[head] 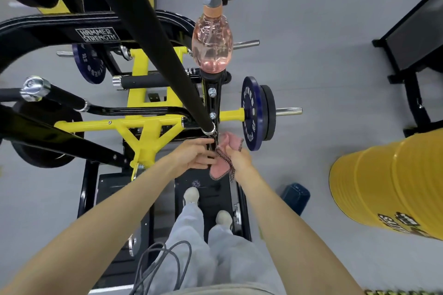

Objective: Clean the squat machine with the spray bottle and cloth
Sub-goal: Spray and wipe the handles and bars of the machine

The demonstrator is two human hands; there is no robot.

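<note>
since there's only the head view to go on, here's what i can see standing next to it. the person is up on the black footplate (211,195) of the squat machine (148,124), both arms reaching out to the black post (217,100) with the two bolts in it. the left hand (195,157) has its thumb and fingers curled round the bottom end of that post. the right hand (239,159), just on the other side of the post, is pinching a bunched-up pink cloth (221,165) with a dark speckled edge. the cloth is pressed against the post's lower end, with part of it hanging loose under the hand.

the spray bottle (212,43), clear pink with a grey trigger head, sits at the far top end of the post, nobody touching it. its base looks like it touches the post's top.

a blue weight plate (250,112) hangs on a yellow peg just right of the post. a big yellow barrel (388,187) stands well off to the right of the post.
</note>
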